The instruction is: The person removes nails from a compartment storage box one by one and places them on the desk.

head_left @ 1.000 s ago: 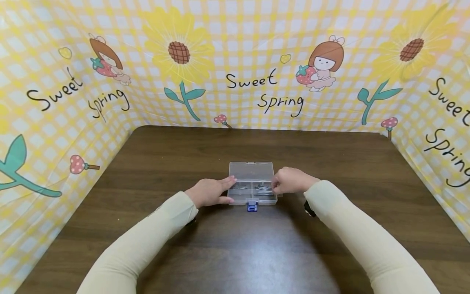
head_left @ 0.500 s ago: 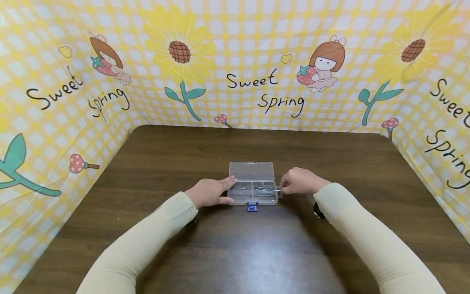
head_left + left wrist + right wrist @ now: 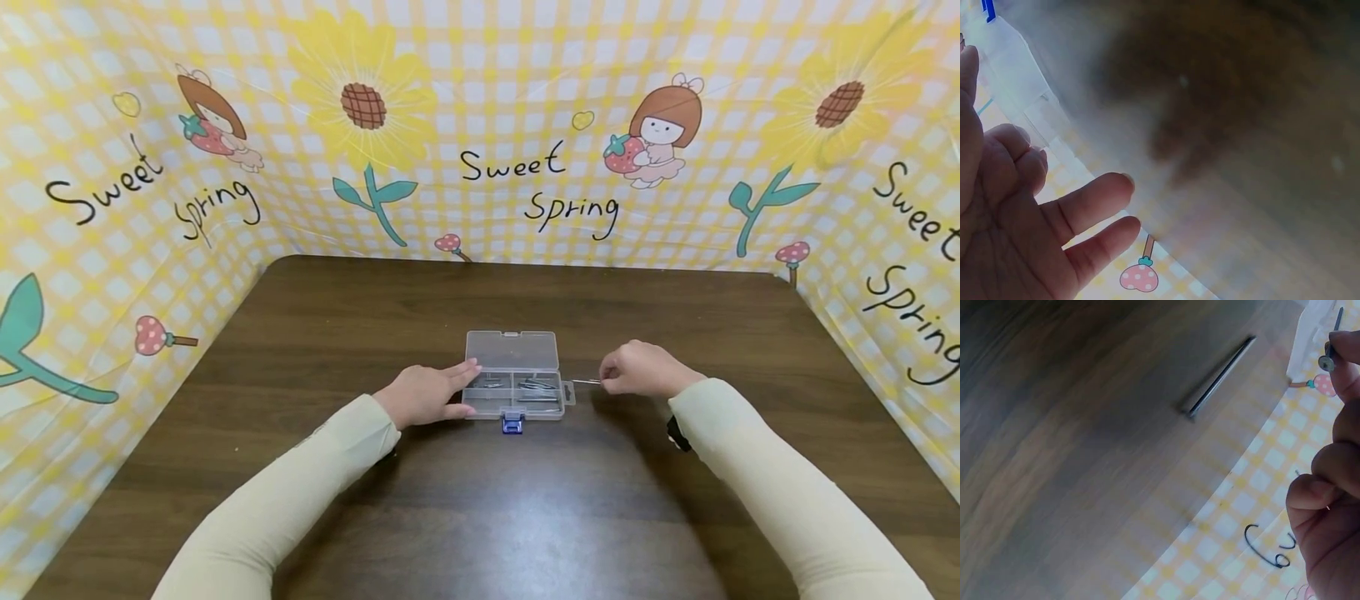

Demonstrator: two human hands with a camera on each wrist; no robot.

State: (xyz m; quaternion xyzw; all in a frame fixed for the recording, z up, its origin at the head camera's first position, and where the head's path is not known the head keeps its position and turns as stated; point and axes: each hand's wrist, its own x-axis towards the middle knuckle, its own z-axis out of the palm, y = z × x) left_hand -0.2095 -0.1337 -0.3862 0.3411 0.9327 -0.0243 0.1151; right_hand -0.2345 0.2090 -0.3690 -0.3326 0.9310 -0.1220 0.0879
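Observation:
A clear plastic box stands on the table with its lid tipped back and a blue latch at the front. Metal nails lie in its right side; smaller metal pieces lie at left. My left hand rests at the box's left end, thumb and fingers spread and mostly straight against it. To the right of the box, my right hand pinches a nail between thumb and finger, its tip towards the box. In the right wrist view another nail appears to lie on the table.
The box's hanging tab sticks out on its right side. Brown wood-grain table surrounds the box, with a glare patch at the front. A yellow checked cloth screens the back and both sides.
My right hand has drawn a nail out of the box's right side and moved off to the right with it. The left hand keeps its place at the box.

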